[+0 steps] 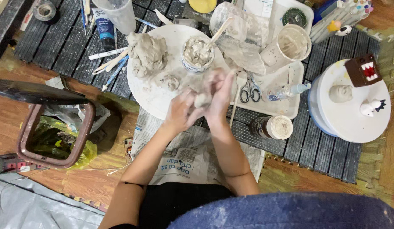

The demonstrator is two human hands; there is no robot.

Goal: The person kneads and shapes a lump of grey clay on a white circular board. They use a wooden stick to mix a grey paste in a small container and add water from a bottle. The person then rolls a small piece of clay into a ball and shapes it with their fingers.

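Clay lump [202, 100] sits between both hands, just over the near edge of the round board [154, 99]. We see the left hand [181, 112] cupped under it, fingers curled closed around its lower side. Right hand [220, 94] wraps it from above and right, fingers bent in against the clay. Both hands are smeared grey.

Progress, our read: the lump is small, roundish, no features visible, so shaping looks early. The big clay mass [147, 54] on the board is barely used; two smaller bits [168, 80] lie beside it. A finished-looking clay head [340, 93] stands on the white turntable [353, 123] at right, next to a brown box figure [364, 70] and a small white figure [370, 107]. If that head is the reference, most of the work is left.

Around it:
- cup of clay slip [197, 53] with a stick in it, on the board just beyond the hands
- scissors [249, 91] and a wooden tool [238, 95] on the tray [286, 112], just right of the hands
- jar [272, 127] near the tray's front edge
- newspaper [184, 157] under the forearms
- bin [57, 135] with a yellow liner, well left

Can't tell the lump's underside; the hands cover it.
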